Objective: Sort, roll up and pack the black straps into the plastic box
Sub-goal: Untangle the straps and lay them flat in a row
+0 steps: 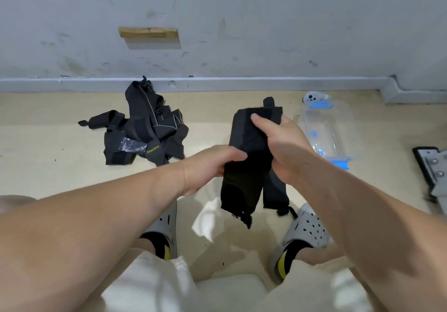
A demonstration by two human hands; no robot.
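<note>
A seated person held 1 wide black strap above the floor, the left hand pinching its near edge and the right hand curled round its upper part, both ends hanging. Other straps lay in a tangled pile to the left. The clear plastic box sat just right, no strap visible inside. Rolling seemed about to begin, calling for a tight wind from 1 end.

**A:** Legible markings recorded?
**B:** One entry: "XUEYING", in yellow-green capitals.
**A:** Carrier?
**B:** A black strap at the near edge of the pile of straps that lay on the floor. The word stood upside down to the head camera.
</note>
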